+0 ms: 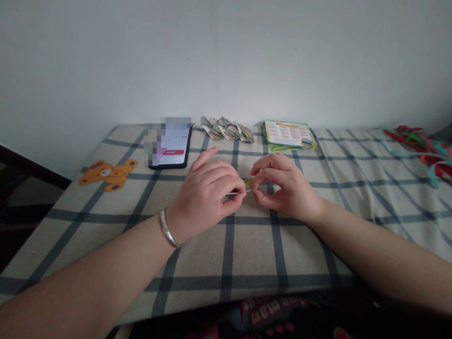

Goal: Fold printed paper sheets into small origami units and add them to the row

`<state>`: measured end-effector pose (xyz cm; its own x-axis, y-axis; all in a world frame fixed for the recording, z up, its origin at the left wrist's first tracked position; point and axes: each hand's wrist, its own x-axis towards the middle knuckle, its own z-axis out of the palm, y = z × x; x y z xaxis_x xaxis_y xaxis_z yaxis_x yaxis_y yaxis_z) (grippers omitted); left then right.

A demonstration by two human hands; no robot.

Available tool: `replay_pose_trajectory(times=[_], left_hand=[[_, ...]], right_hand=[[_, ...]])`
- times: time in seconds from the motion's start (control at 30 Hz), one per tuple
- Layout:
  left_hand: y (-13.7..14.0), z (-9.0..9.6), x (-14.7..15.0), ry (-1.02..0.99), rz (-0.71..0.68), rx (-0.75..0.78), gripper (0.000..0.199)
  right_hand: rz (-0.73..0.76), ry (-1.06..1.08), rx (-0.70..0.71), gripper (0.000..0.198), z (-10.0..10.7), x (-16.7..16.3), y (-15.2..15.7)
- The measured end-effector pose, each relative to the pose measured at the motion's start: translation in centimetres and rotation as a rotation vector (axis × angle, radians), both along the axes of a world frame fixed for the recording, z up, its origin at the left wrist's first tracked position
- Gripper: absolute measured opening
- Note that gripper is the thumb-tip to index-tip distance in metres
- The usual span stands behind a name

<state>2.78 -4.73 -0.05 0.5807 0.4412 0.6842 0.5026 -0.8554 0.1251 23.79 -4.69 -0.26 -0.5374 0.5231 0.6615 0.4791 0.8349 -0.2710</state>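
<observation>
My left hand (pixel 212 188), with a silver bangle on the wrist, is closed in a pinch above the middle of the table, its index or another upper finger stretched away. A thin pale piece (pixel 232 193) shows as a narrow edge at its fingertips. Facing it, my right hand (pixel 278 183) also pinches, thumb against fingers, at the other end of this piece. A small yellow-green patch (pixel 248 181) shows between the two hands; whether it belongs to the same piece I cannot tell. The fingers hide most of what they hold.
A checked cloth (pixel 197 268) covers the table. Along the wall lie a phone (pixel 173 146), several folded printed paper pieces (pixel 229 130) and a stack of printed cards (pixel 289 134). An orange bear cutout (pixel 109 174) is at left, tangled coloured ribbons (pixel 423 148) at far right.
</observation>
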Motion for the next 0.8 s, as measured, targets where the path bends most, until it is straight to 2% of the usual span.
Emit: replay_pose_trajectory(times=[0.37, 0.6, 0.8], left_hand=[[0.12, 0.18, -0.25, 0.026, 0.010, 0.035, 0.010], [0.48, 0.10, -0.37, 0.053, -0.017, 0.015, 0.010], [0.61, -0.37, -0.41, 0.036, -0.031, 0.009, 0.007]], right_hand=[[-0.034, -0.063, 0.071, 0.007, 0.09, 0.18, 0.10], [-0.015, -0.031, -0.046, 0.005, -0.14, 0.15, 0.11], [-0.012, -0.075, -0.008, 0.005, -0.31, 0.26, 0.34]])
